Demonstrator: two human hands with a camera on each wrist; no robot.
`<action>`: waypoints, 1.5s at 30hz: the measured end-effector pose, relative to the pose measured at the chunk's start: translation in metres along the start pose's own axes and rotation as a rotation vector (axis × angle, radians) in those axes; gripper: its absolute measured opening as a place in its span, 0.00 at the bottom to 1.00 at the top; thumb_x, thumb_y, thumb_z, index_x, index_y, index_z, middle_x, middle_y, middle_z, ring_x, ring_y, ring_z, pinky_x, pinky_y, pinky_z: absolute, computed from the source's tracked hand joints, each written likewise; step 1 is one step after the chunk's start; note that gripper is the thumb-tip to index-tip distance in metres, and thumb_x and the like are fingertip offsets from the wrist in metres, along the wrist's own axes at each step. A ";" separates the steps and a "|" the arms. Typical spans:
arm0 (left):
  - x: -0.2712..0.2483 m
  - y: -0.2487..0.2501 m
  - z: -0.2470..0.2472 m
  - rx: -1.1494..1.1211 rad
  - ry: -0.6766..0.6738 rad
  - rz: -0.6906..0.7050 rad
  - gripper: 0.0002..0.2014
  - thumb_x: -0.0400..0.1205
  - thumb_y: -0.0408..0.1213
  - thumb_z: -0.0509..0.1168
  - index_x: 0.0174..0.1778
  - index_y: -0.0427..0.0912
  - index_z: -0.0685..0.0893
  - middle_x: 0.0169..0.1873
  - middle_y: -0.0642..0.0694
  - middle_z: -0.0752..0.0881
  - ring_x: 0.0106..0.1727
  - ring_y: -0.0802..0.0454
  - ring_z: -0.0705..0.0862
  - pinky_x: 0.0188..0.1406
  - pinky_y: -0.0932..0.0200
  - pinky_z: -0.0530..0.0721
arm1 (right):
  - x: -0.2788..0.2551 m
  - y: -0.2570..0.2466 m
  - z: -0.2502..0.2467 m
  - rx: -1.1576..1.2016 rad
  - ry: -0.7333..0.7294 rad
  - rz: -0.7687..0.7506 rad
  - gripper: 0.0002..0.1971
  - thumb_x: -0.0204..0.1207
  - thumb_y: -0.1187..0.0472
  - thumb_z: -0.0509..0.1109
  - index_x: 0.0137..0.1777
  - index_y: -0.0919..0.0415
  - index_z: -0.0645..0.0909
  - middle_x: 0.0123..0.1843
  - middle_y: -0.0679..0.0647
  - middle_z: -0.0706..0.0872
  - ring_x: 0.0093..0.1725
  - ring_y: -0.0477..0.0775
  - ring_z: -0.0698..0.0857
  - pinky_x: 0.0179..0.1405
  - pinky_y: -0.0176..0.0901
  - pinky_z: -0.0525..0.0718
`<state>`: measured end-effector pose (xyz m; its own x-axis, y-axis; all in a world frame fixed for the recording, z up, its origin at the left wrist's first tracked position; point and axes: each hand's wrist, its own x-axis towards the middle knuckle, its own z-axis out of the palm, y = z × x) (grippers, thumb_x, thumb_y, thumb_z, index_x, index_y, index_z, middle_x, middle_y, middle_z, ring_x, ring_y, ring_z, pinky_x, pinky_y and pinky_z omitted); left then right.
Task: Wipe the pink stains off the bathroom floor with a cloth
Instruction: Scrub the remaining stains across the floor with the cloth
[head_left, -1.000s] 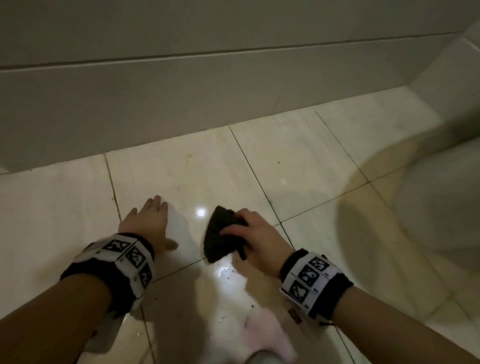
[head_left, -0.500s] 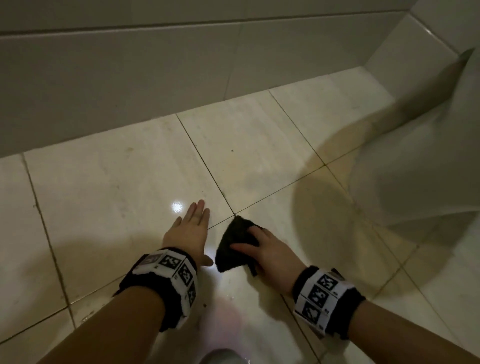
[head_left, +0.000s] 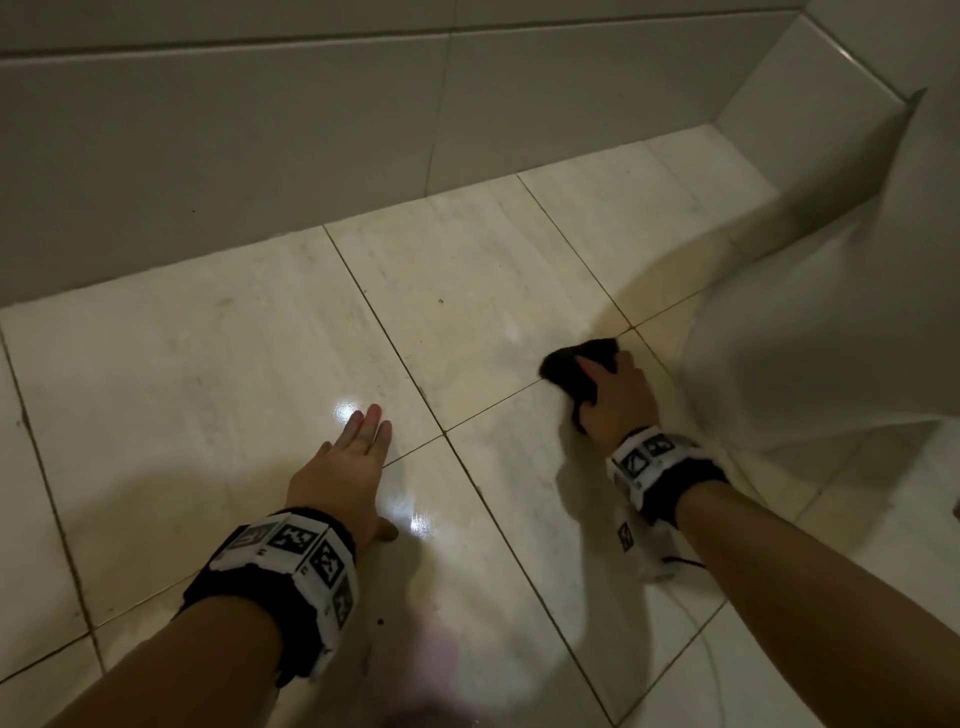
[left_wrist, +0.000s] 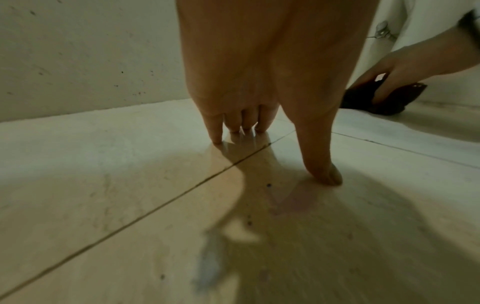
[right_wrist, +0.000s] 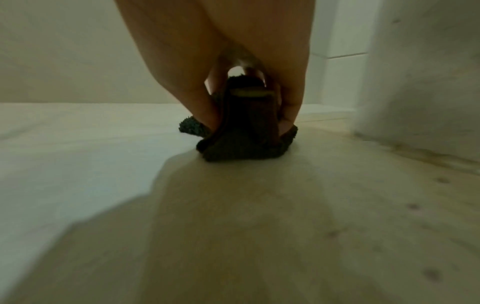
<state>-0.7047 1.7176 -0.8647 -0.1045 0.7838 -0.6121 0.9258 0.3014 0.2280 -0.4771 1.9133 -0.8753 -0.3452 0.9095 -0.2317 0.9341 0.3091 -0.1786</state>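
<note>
My right hand (head_left: 618, 395) grips a bunched dark cloth (head_left: 569, 371) and holds it down on the cream floor tiles (head_left: 208, 364), close to the white toilet base (head_left: 831, 338). In the right wrist view the cloth (right_wrist: 244, 144) sits pinched between thumb and fingers, touching the floor. My left hand (head_left: 348, 467) lies flat on the tile with straight fingers, well left of the cloth. A faint pink stain (head_left: 441, 660) shows near the bottom edge by my left forearm. In the left wrist view it appears as a pinkish patch (left_wrist: 296, 201) just below the thumb (left_wrist: 319, 164).
A grey tiled wall (head_left: 260, 156) runs along the far side and turns a corner at the right. The toilet base stands right beside my right hand. Small dark specks (head_left: 381, 621) dot the glossy floor. A thin cable (head_left: 706, 649) trails from my right wristband.
My right hand has slid the cloth away to the right, toward the toilet base, away from my left hand. The view has shifted, and the left hand stays flat on the floor.
</note>
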 end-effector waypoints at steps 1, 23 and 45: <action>0.000 0.000 0.000 -0.001 0.000 0.000 0.55 0.75 0.55 0.70 0.82 0.41 0.35 0.81 0.47 0.31 0.83 0.52 0.35 0.81 0.55 0.49 | -0.016 -0.013 0.004 0.007 -0.022 -0.075 0.28 0.75 0.65 0.64 0.76 0.51 0.70 0.76 0.63 0.65 0.71 0.66 0.69 0.72 0.52 0.69; 0.000 -0.001 0.001 -0.042 0.014 0.015 0.55 0.75 0.54 0.71 0.82 0.42 0.36 0.81 0.48 0.31 0.83 0.53 0.35 0.81 0.55 0.48 | -0.016 0.023 0.003 -0.086 -0.010 0.067 0.25 0.78 0.54 0.59 0.77 0.47 0.67 0.78 0.59 0.64 0.71 0.66 0.70 0.70 0.54 0.72; 0.000 -0.004 0.005 -0.033 0.008 0.022 0.53 0.76 0.56 0.69 0.82 0.42 0.37 0.81 0.46 0.33 0.83 0.50 0.36 0.81 0.52 0.50 | -0.111 -0.006 0.011 -0.002 -0.005 -0.143 0.17 0.74 0.61 0.66 0.64 0.51 0.79 0.65 0.61 0.77 0.58 0.64 0.80 0.56 0.49 0.81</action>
<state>-0.7066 1.7139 -0.8692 -0.0871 0.7951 -0.6002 0.9157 0.3012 0.2661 -0.4452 1.8073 -0.8588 -0.4756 0.8546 -0.2085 0.8753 0.4364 -0.2082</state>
